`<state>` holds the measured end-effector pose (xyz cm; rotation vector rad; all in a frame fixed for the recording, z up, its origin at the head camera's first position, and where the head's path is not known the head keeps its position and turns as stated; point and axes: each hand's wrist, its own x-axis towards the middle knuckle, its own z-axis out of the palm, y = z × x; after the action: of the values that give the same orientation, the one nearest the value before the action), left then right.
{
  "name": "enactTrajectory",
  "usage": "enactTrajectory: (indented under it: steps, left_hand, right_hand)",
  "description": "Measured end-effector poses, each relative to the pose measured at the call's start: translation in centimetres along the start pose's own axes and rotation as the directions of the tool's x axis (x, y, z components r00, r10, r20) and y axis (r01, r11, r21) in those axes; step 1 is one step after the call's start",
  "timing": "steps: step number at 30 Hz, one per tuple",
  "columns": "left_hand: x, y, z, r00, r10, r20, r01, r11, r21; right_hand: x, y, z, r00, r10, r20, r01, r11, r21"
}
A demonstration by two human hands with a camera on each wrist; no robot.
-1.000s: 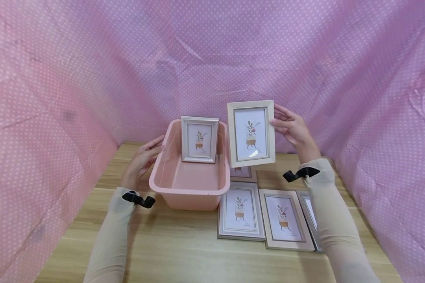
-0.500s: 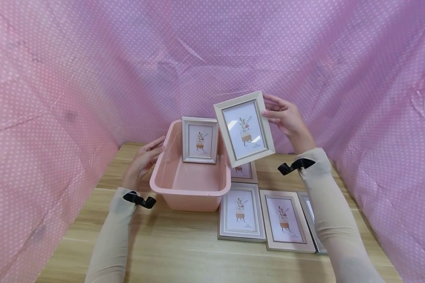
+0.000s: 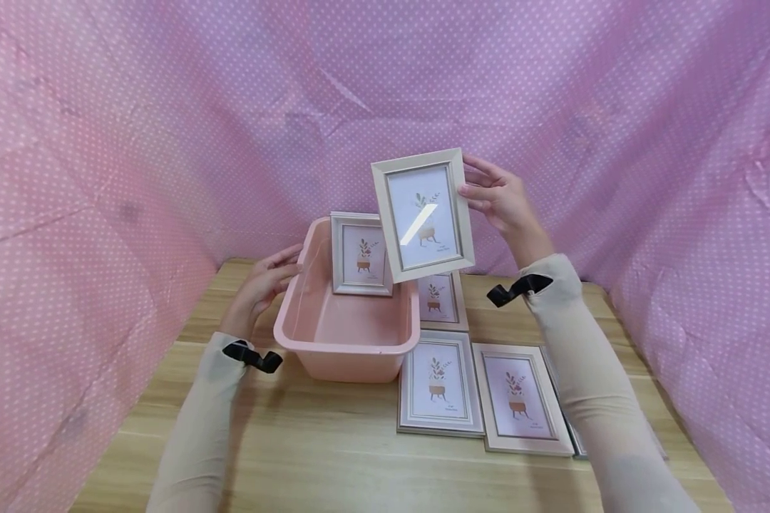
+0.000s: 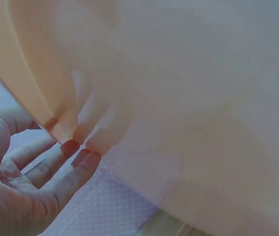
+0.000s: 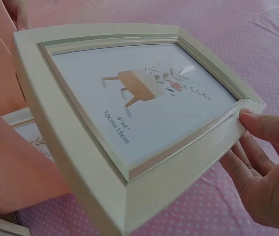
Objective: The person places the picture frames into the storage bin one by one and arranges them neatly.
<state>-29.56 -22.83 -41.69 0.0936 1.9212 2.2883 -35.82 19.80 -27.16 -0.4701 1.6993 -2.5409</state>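
Observation:
My right hand [image 3: 502, 203] pinches the right edge of a cream picture frame [image 3: 460, 217], thumb in front and fingers behind. That frame is raised, slightly tilted, above the right side of a pink plastic basin [image 3: 346, 349]. In the right wrist view its printed insert [image 5: 144, 108] faces up, and "10cmx15cm" can be read. A silver-white picture frame [image 3: 362, 288] leans upright inside the basin, its right part hidden by the raised one. At the basin's left side my left hand [image 3: 262, 288] touches the outer wall with its fingertips [image 4: 70, 146], fingers fairly straight.
Several picture frames lie flat to the right of the basin: a white one [image 3: 407, 420], a cream-pink one [image 3: 497, 442], one behind [image 3: 460, 320] and one partly under the right sleeve [image 3: 580, 445]. Pink dotted cloth [image 3: 385, 85] surrounds the wooden table [image 3: 295, 456].
My right hand has moved left and upward with the cream picture frame, which tilted and then straightened somewhat. My left hand stays at the basin's side.

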Motion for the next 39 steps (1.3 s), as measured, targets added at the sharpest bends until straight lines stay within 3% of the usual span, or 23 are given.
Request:
enactTrajectory:
  steps: [7, 16, 33, 39]
  left_hand:
    - [0.2, 0.6, 0.1, 1.000, -0.017, 0.004, 0.017, 0.993, 0.119]
    - [0.3, 0.1, -0.4, 0.999, -0.016, 0.037, 0.012, 0.996, 0.088]
    - [-0.3, -0.5, -0.4, 0.999, 0.020, 0.032, -0.024, 0.994, 0.105]
    - [-0.3, -0.3, -0.3, 1.000, 0.013, 0.023, -0.016, 0.994, 0.109]
  right_hand:
    - [1.0, 1.2, 2.7, 0.998, 0.018, -0.058, -0.019, 1.000, -0.012]
    - [1.4, 3.7, 5.1, 0.996, 0.018, -0.090, -0.020, 1.000, -0.017]
    - [1.7, 8.2, 6.0, 0.992, 0.054, -0.115, -0.046, 0.996, 0.076]
    - [1.7, 9.0, 6.6, 0.990, 0.072, -0.124, -0.068, 0.997, 0.038]
